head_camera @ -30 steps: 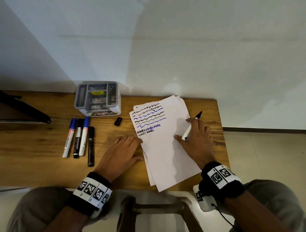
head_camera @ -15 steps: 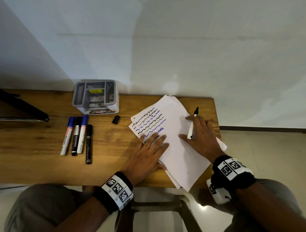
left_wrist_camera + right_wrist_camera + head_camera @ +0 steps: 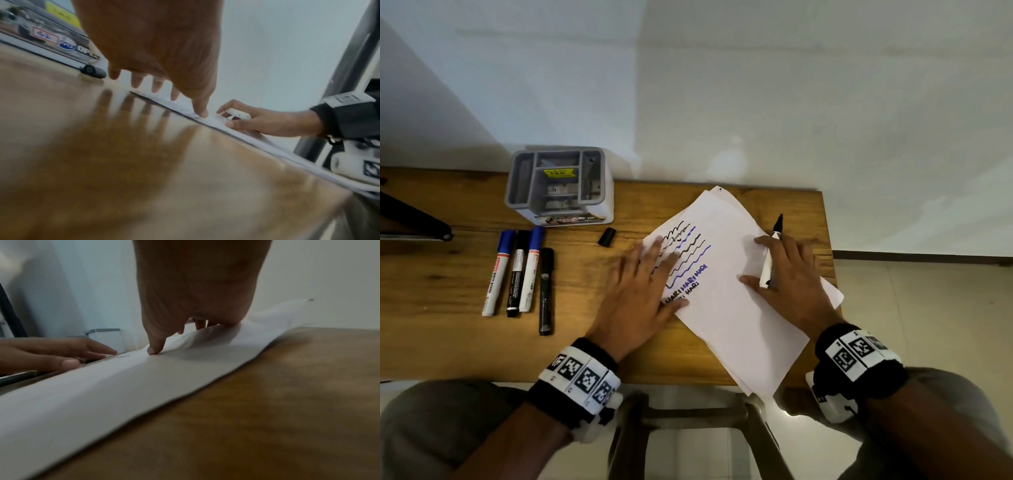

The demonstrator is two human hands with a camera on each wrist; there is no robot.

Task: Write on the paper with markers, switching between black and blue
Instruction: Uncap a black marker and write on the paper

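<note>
- Paper (image 3: 736,294) lies slanted on the counter (image 3: 448,342), long axis from 5 to 11 o'clock, between both hands.
- Left hand (image 3: 640,294) rests flat with straight fingers on its 9 o'clock edge, holding nothing.
- Right hand (image 3: 787,277) presses the 3 o'clock side and grips an uncapped black marker (image 3: 770,253), tip toward 12.
- Writing on the paper reads "HARI", in blue and black, just beside the left hand.
- Spare markers (image 3: 520,270) lie at 9 o'clock, nearer the left hand.

Two hands at the edge of the paper

The left hand (image 3: 156,45) hangs over the wooden table (image 3: 144,178), fingers spread, thumb tip touching the paper (image 3: 216,121). Across the sheet the right hand (image 3: 267,121) grips a white marker (image 3: 238,113). A black cap (image 3: 93,71) lies near a grey organiser (image 3: 41,37).
</note>
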